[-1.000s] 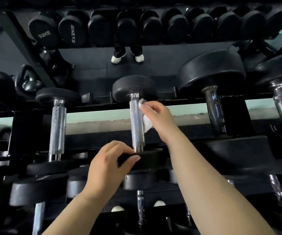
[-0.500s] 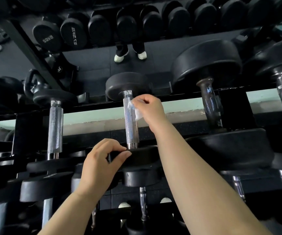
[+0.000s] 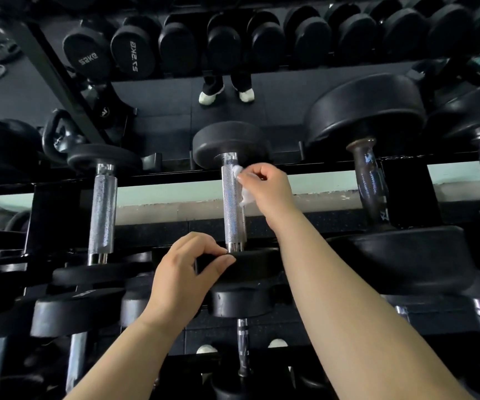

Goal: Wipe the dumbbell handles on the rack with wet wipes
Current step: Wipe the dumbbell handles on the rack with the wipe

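Left hand (image 3: 181,272), centre frame, fingers curled round near dumbbell head (image 3: 250,264). Good brace point: looks heavy and rigid. Knurled steel handle (image 3: 233,203) mid-frame on rack (image 3: 54,220): grippy, likely snags. Wet wipe (image 3: 245,197) limp and light, pinched by right hand (image 3: 267,186) against the handle's upper right.

Fig.: wipe stroke travels up the grip.
R. hand (image 3: 264,186) w/ wet wipe (image 3: 237,170) now sits higher on the dumbbell handle (image 3: 233,220) vs. 1 s ago, fingertips approx. at the far head (image 3: 227,142).
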`<control>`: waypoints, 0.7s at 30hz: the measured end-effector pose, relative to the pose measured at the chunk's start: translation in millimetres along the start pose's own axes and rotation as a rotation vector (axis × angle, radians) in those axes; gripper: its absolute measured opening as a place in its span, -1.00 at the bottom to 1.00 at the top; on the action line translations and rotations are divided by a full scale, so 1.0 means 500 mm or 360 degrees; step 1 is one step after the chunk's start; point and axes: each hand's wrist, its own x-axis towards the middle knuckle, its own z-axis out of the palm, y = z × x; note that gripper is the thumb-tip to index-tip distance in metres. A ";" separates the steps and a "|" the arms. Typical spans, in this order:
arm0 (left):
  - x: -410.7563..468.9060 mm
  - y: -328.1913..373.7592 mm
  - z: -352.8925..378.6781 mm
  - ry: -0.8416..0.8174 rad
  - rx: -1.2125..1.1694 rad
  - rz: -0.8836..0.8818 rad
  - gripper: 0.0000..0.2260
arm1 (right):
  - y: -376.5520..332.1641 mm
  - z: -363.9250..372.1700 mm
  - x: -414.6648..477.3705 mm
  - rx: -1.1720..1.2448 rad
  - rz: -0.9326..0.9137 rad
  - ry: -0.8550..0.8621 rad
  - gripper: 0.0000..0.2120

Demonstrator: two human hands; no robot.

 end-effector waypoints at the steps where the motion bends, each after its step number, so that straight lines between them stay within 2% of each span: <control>1: 0.000 -0.002 0.001 -0.0001 0.0004 0.0009 -0.76 | 0.000 0.000 0.001 -0.0006 0.0002 -0.0019 -0.95; 7: 0.001 -0.010 0.002 -0.0019 -0.0043 -0.0010 -0.69 | 0.026 -0.027 -0.072 -0.0307 0.0145 -0.0458 -0.86; 8: 0.001 -0.010 0.001 -0.0024 -0.0042 -0.0008 -0.69 | 0.024 -0.027 -0.074 -0.0324 0.0126 -0.0432 -0.85; 10: 0.000 -0.012 0.002 -0.0021 -0.0013 0.0014 -0.71 | 0.009 -0.022 -0.059 -0.0277 0.0014 -0.0200 -0.85; 12: -0.003 -0.016 0.001 -0.0021 -0.0002 0.0018 -0.88 | -0.016 -0.011 -0.030 -0.0304 -0.0176 0.0012 -0.91; 13: -0.006 -0.017 -0.002 -0.0022 0.0010 0.0022 -0.85 | -0.027 -0.004 -0.015 -0.0413 -0.0259 0.0038 -0.93; 16: -0.020 -0.029 -0.007 -0.0002 -0.0006 0.0092 -0.68 | -0.028 0.017 0.014 -0.0816 -0.0404 -0.0001 -0.78; 18: -0.026 -0.032 -0.011 -0.0011 -0.0050 0.0084 -0.68 | -0.023 0.018 0.007 -0.0926 -0.0413 -0.0033 -0.78; 21: -0.024 -0.034 -0.014 -0.0045 -0.0062 0.0063 -0.72 | -0.011 0.003 -0.030 -0.1024 -0.0391 -0.0246 -0.83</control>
